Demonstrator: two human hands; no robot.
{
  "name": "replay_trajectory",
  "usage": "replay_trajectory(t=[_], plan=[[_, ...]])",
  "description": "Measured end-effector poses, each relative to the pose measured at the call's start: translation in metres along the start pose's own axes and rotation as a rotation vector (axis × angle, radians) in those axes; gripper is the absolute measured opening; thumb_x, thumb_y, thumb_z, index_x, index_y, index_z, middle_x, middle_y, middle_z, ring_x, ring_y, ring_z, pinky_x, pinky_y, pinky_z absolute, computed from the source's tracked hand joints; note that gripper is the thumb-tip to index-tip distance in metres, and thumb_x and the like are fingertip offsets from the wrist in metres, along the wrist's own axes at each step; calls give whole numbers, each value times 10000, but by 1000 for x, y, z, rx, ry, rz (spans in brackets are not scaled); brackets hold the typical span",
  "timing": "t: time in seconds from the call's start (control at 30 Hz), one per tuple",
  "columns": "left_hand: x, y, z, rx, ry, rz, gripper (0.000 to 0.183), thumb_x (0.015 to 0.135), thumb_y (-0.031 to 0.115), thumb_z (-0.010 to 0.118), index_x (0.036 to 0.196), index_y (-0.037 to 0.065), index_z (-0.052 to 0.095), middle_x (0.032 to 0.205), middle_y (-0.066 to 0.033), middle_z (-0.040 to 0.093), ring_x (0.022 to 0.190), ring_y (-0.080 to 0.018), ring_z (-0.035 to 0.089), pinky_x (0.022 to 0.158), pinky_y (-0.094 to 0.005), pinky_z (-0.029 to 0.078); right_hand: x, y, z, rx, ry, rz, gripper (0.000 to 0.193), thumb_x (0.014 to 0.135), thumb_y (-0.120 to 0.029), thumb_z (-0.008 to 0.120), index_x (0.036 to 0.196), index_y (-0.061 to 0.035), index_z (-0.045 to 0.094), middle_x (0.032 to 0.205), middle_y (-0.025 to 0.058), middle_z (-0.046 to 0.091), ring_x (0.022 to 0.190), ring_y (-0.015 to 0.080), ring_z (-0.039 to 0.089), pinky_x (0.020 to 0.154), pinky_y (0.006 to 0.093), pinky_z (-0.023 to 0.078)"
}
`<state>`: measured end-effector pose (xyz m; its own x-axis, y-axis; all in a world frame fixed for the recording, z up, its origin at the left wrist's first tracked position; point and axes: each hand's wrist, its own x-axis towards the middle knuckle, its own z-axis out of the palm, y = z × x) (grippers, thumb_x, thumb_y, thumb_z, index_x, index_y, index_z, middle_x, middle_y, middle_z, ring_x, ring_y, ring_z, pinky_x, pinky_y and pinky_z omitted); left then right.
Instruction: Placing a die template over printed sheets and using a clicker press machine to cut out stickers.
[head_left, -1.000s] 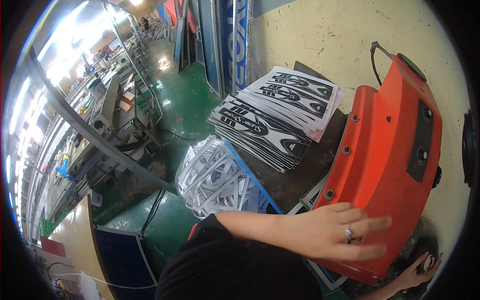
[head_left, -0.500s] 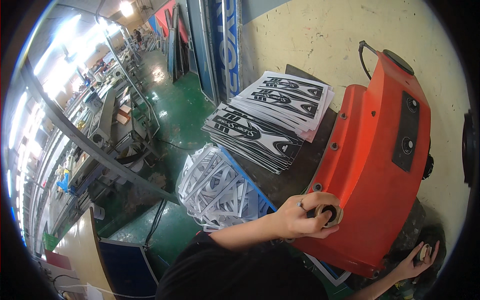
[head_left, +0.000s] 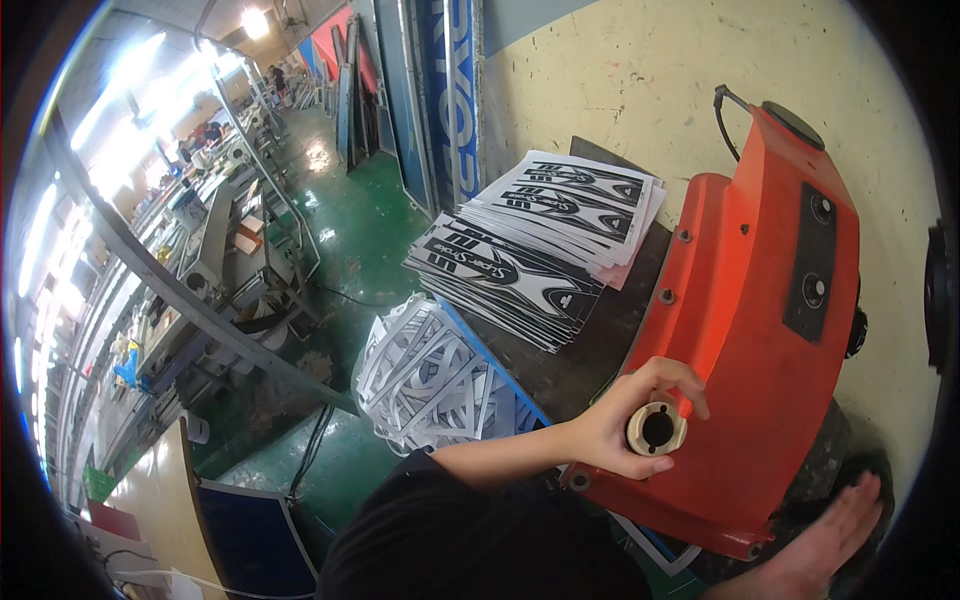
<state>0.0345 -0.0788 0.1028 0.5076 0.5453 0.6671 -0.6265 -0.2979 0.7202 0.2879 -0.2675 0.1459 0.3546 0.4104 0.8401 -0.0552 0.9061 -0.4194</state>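
A large red machine housing (head_left: 738,330) slants across the right side, with a black panel of two knobs (head_left: 810,262) on it. At its near left edge is a round cream-collared push button (head_left: 657,430) with a black centre. My left hand (head_left: 632,412) curves around the collar, thumb below and fingers arched above, apart and off the black centre. At the lower right, my right hand (head_left: 838,530) is open with its fingers stretched out, slightly blurred, beside the machine's dark lower side. Nothing shows in its fingers.
Stacks of black-and-white printed sheets (head_left: 520,245) lie on the dark machine table (head_left: 530,365). Left of its blue edge is a heap of white cut-out scraps (head_left: 435,375). Framed panels (head_left: 455,100) lean at the back; a metal rail (head_left: 190,285) crosses the left side.
My left hand has loosened, its fingers lifting off the button's black centre. My right hand has opened out and come away from the second cream-collared button, which no longer shows.
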Motion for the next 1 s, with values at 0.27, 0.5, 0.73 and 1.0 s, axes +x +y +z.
replay_trajectory(t=[0.27,0.5,0.73,1.0], plan=[[10,-3,29,-54,-195,-24,637,815,319,743,1268,26,405,1124,-150,562,999,-213,610,814,-334,480,30,38,142,1148,-741,729,1295,748,-845,488,1514,58,-37,1548,356,-28,1470,422,16,1187,490,70],[12,-5,53,3,-458,-112,729,854,202,659,1421,-52,277,1318,-196,461,1202,-278,518,1001,-365,415,49,33,211,1455,-691,630,1320,744,-839,478,1463,163,7,1508,405,96,1456,428,116,1183,480,109],[18,-30,93,-56,-528,-55,763,871,132,653,1469,-38,211,1325,-206,482,1184,-283,555,983,-380,449,55,28,189,1183,-797,594,1188,798,-769,475,1469,125,74,1501,388,148,1432,435,180,1165,494,161],[22,-61,127,-67,-673,-434,684,811,12,622,1408,0,288,1168,-245,552,1007,-375,631,831,-405,524,66,12,140,858,-918,600,1038,860,-689,472,1476,82,150,1494,369,207,1405,442,252,1144,510,220]])
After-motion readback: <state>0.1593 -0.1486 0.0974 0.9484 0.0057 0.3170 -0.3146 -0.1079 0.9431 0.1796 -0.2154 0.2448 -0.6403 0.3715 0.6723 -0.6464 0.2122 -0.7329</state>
